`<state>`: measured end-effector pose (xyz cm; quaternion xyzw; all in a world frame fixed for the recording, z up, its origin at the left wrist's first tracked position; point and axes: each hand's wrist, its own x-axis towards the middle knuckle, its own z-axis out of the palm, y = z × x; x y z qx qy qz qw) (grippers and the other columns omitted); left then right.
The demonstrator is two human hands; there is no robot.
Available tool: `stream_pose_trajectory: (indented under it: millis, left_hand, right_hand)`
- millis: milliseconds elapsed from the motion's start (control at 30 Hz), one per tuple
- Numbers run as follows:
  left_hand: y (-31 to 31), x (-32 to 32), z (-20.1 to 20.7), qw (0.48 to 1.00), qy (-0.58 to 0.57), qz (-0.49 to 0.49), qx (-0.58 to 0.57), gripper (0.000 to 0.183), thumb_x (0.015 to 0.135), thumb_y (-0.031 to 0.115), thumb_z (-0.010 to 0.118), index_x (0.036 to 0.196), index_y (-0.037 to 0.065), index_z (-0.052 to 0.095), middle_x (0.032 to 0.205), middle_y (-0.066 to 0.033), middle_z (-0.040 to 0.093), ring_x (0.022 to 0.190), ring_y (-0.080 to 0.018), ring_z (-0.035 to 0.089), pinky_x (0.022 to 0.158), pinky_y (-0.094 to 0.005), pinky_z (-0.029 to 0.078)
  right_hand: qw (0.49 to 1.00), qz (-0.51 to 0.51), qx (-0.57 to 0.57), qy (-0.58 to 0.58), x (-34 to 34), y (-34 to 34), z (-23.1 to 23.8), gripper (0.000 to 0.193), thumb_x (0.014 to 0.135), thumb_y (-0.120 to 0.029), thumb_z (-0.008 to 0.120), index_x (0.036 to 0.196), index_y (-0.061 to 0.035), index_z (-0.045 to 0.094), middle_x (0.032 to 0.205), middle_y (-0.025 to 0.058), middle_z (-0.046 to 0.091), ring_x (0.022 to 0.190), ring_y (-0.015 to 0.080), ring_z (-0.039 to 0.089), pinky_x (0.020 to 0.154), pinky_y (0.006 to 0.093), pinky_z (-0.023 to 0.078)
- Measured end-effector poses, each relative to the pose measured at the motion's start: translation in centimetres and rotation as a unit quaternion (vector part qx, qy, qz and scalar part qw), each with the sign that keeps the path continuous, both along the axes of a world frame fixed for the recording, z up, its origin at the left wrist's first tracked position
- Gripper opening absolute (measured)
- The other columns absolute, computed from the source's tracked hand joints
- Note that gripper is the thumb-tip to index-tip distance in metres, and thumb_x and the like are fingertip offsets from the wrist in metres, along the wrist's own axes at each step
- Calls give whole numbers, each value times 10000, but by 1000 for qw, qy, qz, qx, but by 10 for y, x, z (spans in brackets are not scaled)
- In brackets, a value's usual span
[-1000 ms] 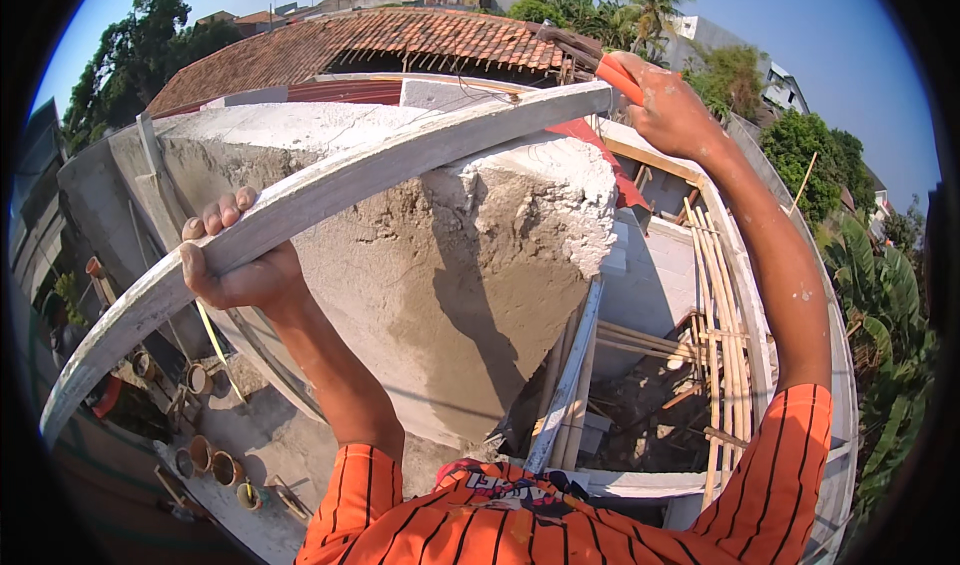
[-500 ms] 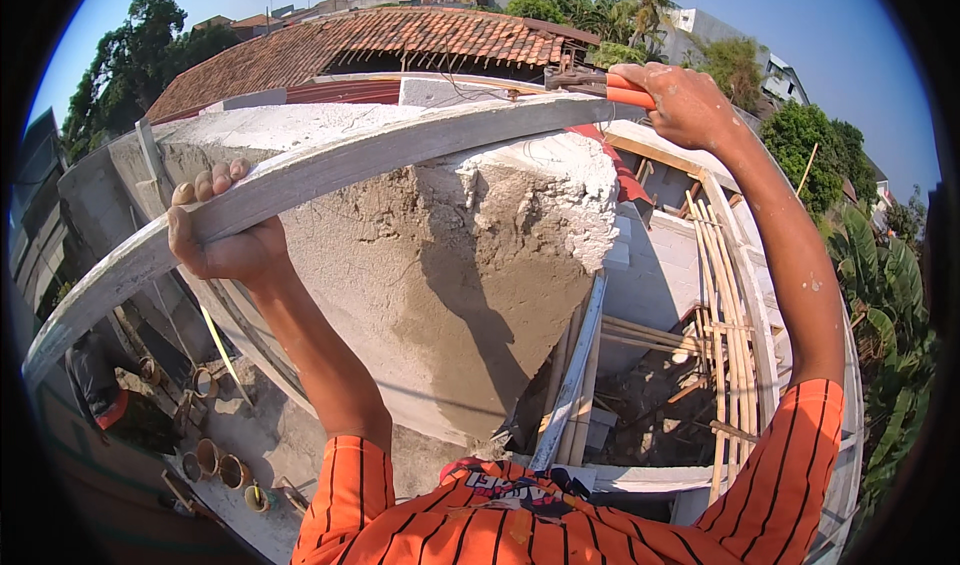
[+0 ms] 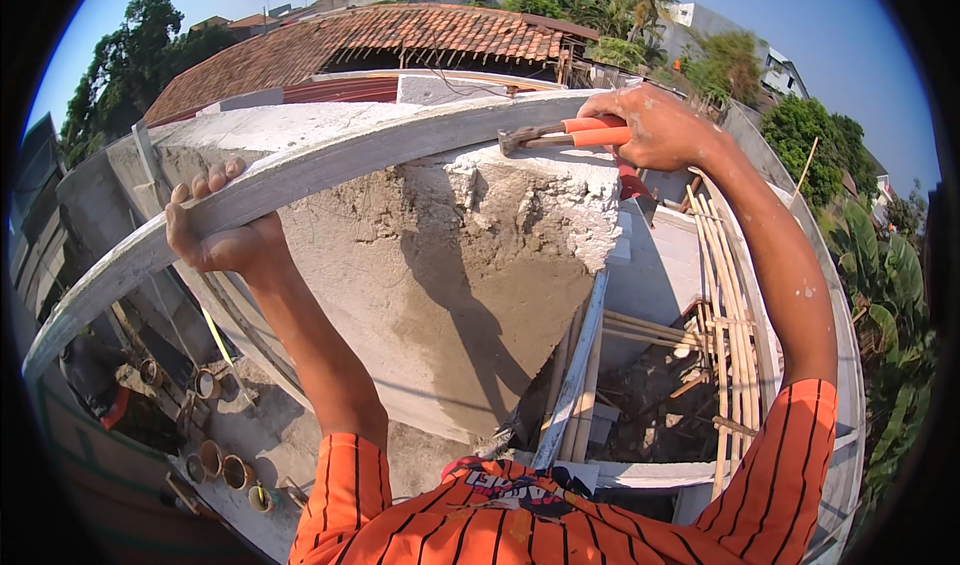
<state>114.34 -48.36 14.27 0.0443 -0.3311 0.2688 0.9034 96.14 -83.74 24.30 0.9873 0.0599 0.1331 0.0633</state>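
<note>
The long, narrow, pale-grey board (image 3: 370, 151) before you looks weathered and streaked along its face (the wide lens bends it into an arc), and it slants from low on your left up toward your right, across the front of the rough, partly damp grey plastered wall (image 3: 345, 265). Your left hand (image 3: 230, 246) is closed around it from below, fingertips hooked over its upper edge. Your right hand (image 3: 660, 125) is wrapped round the orange-red handles of the dark metal pincers (image 3: 598, 137), whose head lies just below the board's lower edge, near its right end. Whether your right fingers touch that end, you cannot tell.
</note>
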Motion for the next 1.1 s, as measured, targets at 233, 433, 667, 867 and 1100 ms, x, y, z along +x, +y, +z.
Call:
stream_pose_trajectory:
  millis: [233, 433, 667, 867, 1100]
  left_hand:
    - [0, -12, -3, 1000, 2, -1, -10, 254, 721, 301, 648, 816, 111, 507, 726, -15, 486, 706, -161, 528, 749, -367, 445]
    - [6, -4, -6, 998, -46, -34, 24, 244, 738, 321, 628, 851, 112, 570, 736, -33, 558, 731, -165, 567, 757, -375, 463]
    - [5, -14, -12, 1000, -12, -19, 20, 227, 724, 289, 630, 778, 115, 495, 720, -17, 479, 733, -164, 530, 777, -364, 439]
    - [5, -23, -14, 999, -21, -33, 20, 234, 717, 286, 636, 789, 117, 491, 731, -18, 478, 738, -164, 526, 783, -355, 438]
    - [4, -28, -13, 999, -18, -24, 19, 230, 716, 287, 641, 807, 124, 506, 735, -20, 481, 750, -167, 529, 784, -360, 435]
  right_hand:
    - [999, -5, -21, -44, 10, 10, -6, 465, 634, 29, 604, 1079, -104, 588, 805, 125, 652, 768, 313, 625, 677, 404, 475]
    - [999, -1, 38, -14, 22, 14, -9, 480, 618, 62, 620, 1061, -107, 549, 879, 111, 663, 828, 273, 637, 725, 402, 478]
    - [991, 33, 104, 73, 19, 20, 5, 490, 606, 16, 642, 1080, -72, 555, 1052, 137, 645, 1015, 246, 611, 925, 360, 463]
    - [966, 53, 210, 141, 14, 9, 9, 574, 619, -92, 715, 1172, -72, 561, 1158, 124, 608, 1105, 240, 571, 995, 387, 429]
    - [960, 71, 223, 155, 23, 5, 9, 476, 745, -228, 686, 1182, -78, 570, 1179, 148, 607, 1135, 280, 557, 995, 413, 396]
